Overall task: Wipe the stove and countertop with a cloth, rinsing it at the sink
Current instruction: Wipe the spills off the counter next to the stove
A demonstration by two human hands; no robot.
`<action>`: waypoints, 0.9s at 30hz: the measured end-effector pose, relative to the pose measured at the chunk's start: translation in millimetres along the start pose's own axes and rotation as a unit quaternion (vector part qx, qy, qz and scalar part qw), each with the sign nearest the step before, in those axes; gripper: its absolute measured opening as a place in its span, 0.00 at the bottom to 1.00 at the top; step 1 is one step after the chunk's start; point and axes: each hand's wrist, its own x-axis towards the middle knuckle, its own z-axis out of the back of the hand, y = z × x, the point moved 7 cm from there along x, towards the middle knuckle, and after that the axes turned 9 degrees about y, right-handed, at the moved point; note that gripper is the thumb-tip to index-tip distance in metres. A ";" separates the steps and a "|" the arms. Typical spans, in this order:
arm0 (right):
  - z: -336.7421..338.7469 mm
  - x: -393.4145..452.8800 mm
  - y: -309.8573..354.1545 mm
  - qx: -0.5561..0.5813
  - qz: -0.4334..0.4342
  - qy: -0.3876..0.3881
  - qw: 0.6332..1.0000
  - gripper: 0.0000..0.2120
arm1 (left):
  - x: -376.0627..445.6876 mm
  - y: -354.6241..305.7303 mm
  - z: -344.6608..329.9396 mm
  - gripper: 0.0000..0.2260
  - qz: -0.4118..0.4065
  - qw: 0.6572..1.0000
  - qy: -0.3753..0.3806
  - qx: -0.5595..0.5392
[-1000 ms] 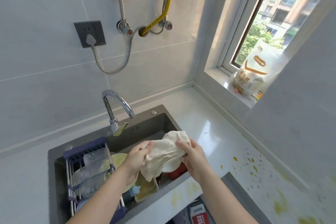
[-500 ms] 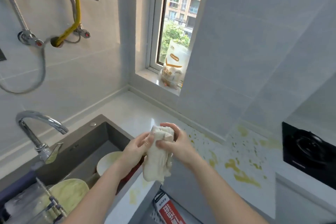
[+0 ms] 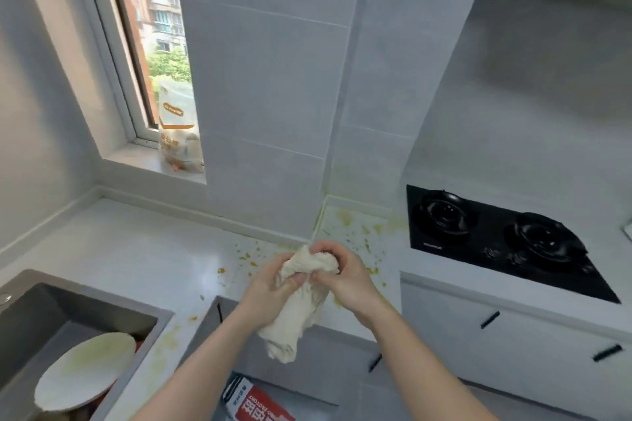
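Note:
Both my hands hold a bunched cream cloth (image 3: 301, 311) in the air above the front edge of the white countertop (image 3: 143, 249). My left hand (image 3: 273, 287) grips its left side and my right hand (image 3: 345, 277) grips the top; the cloth's tail hangs down between my forearms. Yellow splatter (image 3: 355, 232) dots the countertop just beyond my hands and in the corner by the wall. The black two-burner stove (image 3: 496, 236) lies to the right. The grey sink (image 3: 48, 325) is at lower left with a dirty plate (image 3: 85, 372) in it.
A food bag (image 3: 178, 126) stands on the window sill at the back. A tiled wall column juts out behind the splatter. A red and white carton (image 3: 253, 403) lies on the floor below. Cabinet fronts with black handles (image 3: 489, 319) run under the stove.
The view has swung right from the sink toward the stove. My hands have carried the cloth away from over the sink to above the splattered counter edge, bunching it tighter.

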 end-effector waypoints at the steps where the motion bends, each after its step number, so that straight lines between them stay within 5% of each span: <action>1: 18.8 -6.7 -3.3 -0.011 0.001 -0.004 1.000 0.16 | 12.7 -1.1 -18.7 0.09 0.019 1.000 0.011 -0.003; 4: 82.7 -20.5 -27.5 -0.016 0.006 -0.045 0.999 0.19 | 45.2 -11.5 -78.3 0.06 0.037 0.999 0.019 0.026; 9: 165.7 -32.4 -76.5 0.140 -0.040 -0.104 0.984 0.29 | 96.1 -30.3 -162.5 0.10 0.045 0.999 -0.026 -0.017; 12: 214.3 -33.2 -101.7 0.189 -0.087 -0.099 0.973 0.22 | 127.3 -41.9 -212.3 0.12 0.070 0.992 -0.074 -0.073; 27: 352.8 40.2 -154.0 0.097 -0.140 -0.139 0.976 0.15 | 270.0 -39.2 -291.2 0.11 0.151 0.963 -0.038 -0.221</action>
